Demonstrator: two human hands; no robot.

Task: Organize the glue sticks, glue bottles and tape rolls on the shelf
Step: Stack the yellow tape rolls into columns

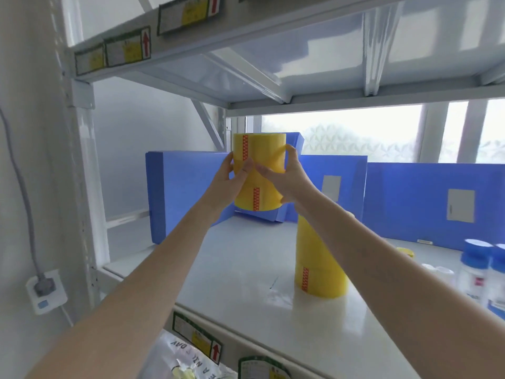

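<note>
A tall yellow stack of tape rolls with red-patterned strips stands upright at the back of the white shelf, in front of blue file boxes. My left hand grips its left side and my right hand grips its right side, fingers curled round it. A second yellow stack of tape rolls stands nearer me on the shelf, partly hidden by my right forearm. Glue bottles with blue caps stand at the right edge. A small yellow cap shows behind my right arm.
Blue file boxes line the back of the shelf. Another shelf hangs close overhead. A plastic bag lies on the level below. A wall socket with a cable is at the left.
</note>
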